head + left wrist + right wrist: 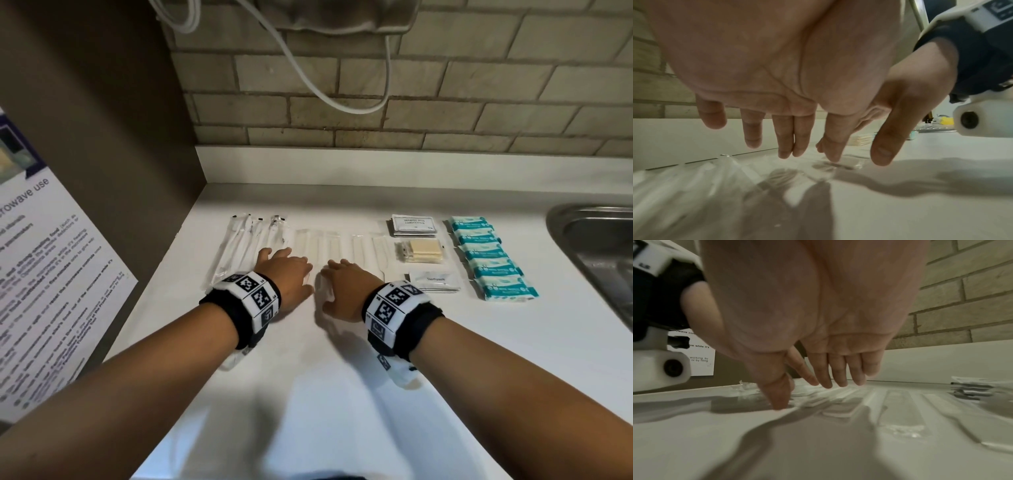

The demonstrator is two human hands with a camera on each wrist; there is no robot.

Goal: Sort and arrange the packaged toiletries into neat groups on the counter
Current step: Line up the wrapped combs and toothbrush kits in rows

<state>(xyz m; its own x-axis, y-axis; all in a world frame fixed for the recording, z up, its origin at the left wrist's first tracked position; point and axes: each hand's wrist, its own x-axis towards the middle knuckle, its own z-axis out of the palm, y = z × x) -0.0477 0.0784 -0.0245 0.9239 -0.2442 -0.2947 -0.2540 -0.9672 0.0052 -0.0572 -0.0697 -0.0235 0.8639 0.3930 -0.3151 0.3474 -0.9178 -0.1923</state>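
Sliding the clear wrapped combs [342, 245] with flat palms could go wrong: the slick film may skate, fanning the row askew or nudging it into the wrapped toothbrushes [239, 240] on the left. Both hands hold nothing, fingers spread and relaxed; the left hand [286, 274] and right hand [346, 291] hover side by side over the near ends of the combs, fingertips touching or just above the film. Shampoo sachets [413, 225], soap [423, 251], toothpaste [435, 281] and teal packets [493, 257] lie grouped to the right on the counter [308, 394].
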